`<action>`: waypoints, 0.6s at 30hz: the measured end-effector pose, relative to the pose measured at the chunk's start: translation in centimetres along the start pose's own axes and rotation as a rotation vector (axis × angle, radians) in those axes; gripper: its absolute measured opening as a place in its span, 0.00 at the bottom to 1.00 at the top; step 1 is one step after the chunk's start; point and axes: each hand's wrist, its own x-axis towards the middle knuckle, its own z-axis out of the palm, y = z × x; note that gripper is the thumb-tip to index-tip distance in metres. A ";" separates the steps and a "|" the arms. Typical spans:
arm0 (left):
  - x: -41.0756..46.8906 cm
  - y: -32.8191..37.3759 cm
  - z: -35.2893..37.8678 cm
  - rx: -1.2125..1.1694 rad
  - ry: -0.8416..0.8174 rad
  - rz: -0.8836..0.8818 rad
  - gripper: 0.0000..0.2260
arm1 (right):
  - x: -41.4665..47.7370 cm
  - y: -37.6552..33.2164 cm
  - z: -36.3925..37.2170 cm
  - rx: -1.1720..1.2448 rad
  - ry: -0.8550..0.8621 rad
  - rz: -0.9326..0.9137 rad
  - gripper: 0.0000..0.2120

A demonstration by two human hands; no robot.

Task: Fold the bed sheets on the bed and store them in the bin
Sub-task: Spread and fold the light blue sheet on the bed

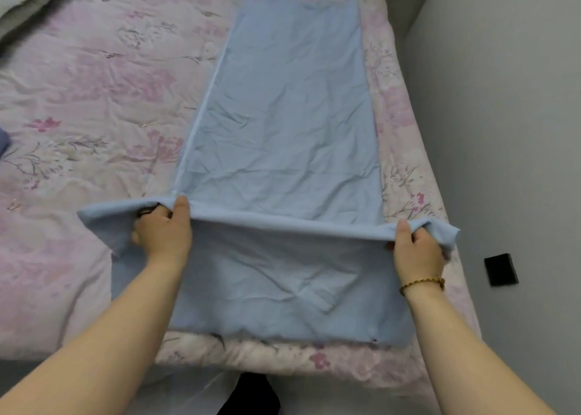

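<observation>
A light blue bed sheet (289, 106), folded into a long strip, lies lengthwise on the bed and runs away from me. Its near part is lifted into a raised crosswise fold. My left hand (163, 229) grips the left end of that fold, thumb on top. My right hand (415, 244), with a gold bracelet at the wrist, grips the right end, where the cloth bunches past my fingers. Between both hands the fold edge is stretched taut. The near end of the sheet hangs down toward the foot of the bed. No bin is in view.
The bed wears a pink floral quilt (81, 106). A grey pillow or blanket (28, 2) lies at the far left corner. To the right are a grey wall and floor with a small black object (501, 270). A dark blue cloth (4, 144) peeks in at the left edge.
</observation>
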 end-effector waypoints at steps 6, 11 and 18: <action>5.3 -2.4 5.7 0.469 -0.337 0.150 0.22 | 6.0 3.2 5.1 -0.259 -0.389 -0.066 0.22; 3.8 -6.9 7.9 0.676 -0.626 0.128 0.28 | 4.3 8.7 5.0 -0.526 -0.283 0.137 0.30; 0.6 -8.7 9.5 0.848 -0.701 0.117 0.28 | 2.6 11.2 5.5 0.070 -0.221 0.485 0.23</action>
